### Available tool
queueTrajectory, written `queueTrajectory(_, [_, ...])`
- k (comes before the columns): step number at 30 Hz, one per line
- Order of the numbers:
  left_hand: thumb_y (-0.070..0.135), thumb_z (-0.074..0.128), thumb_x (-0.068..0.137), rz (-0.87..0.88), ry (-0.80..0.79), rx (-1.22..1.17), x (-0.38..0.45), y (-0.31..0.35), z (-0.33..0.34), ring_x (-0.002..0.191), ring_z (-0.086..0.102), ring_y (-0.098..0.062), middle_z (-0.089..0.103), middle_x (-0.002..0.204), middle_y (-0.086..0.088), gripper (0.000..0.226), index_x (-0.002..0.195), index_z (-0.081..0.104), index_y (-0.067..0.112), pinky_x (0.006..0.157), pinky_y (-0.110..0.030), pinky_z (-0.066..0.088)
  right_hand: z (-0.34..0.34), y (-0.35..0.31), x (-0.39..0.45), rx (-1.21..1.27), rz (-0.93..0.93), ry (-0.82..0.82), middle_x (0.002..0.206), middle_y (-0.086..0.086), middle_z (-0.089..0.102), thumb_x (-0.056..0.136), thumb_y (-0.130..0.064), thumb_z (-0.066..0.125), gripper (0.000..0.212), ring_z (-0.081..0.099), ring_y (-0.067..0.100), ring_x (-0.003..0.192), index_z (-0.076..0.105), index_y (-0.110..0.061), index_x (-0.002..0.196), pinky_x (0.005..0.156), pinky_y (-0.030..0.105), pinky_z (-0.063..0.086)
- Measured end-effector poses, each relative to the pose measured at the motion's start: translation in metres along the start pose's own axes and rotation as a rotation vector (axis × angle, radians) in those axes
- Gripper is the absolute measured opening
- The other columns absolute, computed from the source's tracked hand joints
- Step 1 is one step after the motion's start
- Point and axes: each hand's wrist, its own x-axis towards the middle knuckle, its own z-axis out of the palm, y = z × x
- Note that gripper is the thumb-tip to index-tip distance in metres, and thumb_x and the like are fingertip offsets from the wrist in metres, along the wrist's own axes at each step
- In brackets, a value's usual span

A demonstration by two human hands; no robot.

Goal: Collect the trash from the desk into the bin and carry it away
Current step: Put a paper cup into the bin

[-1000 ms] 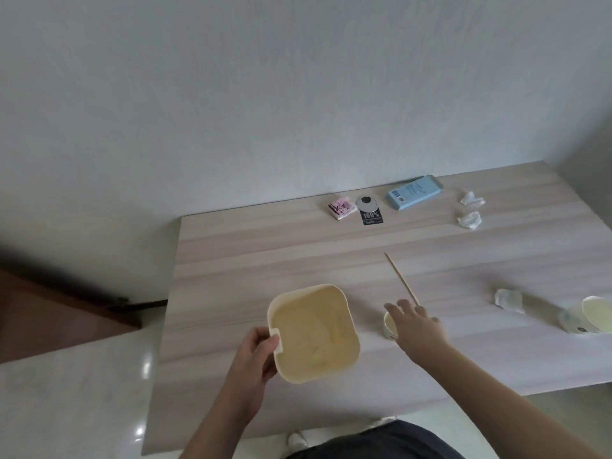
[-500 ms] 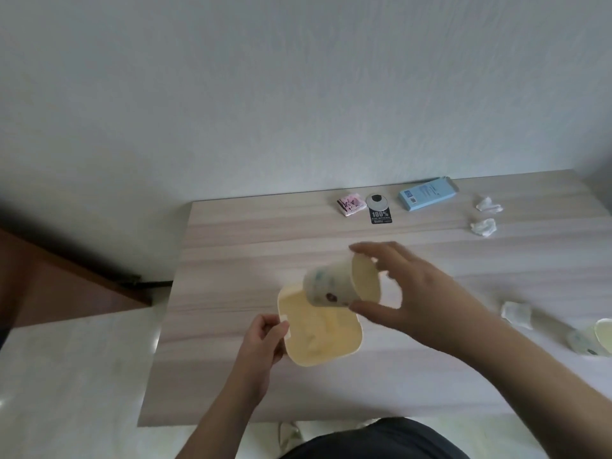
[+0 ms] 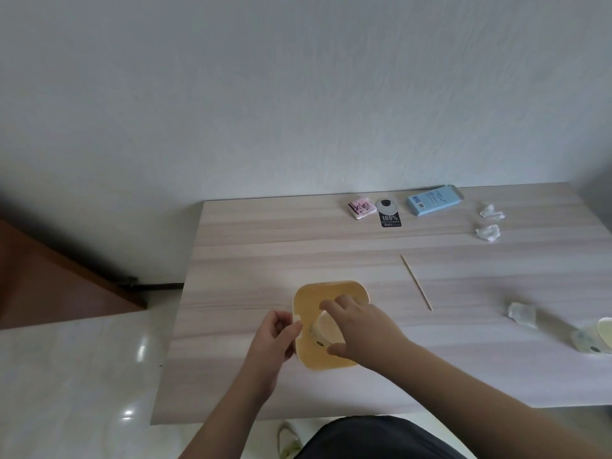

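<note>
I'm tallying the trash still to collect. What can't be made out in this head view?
- Whether the right hand still grips the paper cup in the bin: its fingers cover the cup.
- The bin's floor: hidden by both hands.
- Second cup: cut off by the right edge.
- Print on the blue box and pink packet: too small.

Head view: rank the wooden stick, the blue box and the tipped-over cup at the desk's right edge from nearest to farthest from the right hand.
From the right hand:
1. wooden stick, just right of it.
2. blue box, at the back by the wall.
3. tipped-over cup, far right edge.
</note>
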Motion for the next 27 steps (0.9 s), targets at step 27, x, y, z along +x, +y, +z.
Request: queueTrajectory(27, [0.012,0.06,0.092,0.043,-0.139,-0.021,0.021,0.017,-0.032,0.068,0.039,-0.024,0.044,0.074,-0.012,0.007,0.088,0.054,0.01,0.063,-0.035,0.035,-0.026,0.034,-0.06,0.036,0.429,0.478,0.116,0.002,0.064,0.089,-0.029,0.059,0.036,0.059,0.028,0.105,0.057,-0.019,0.124,0.084,0.039,0.047])
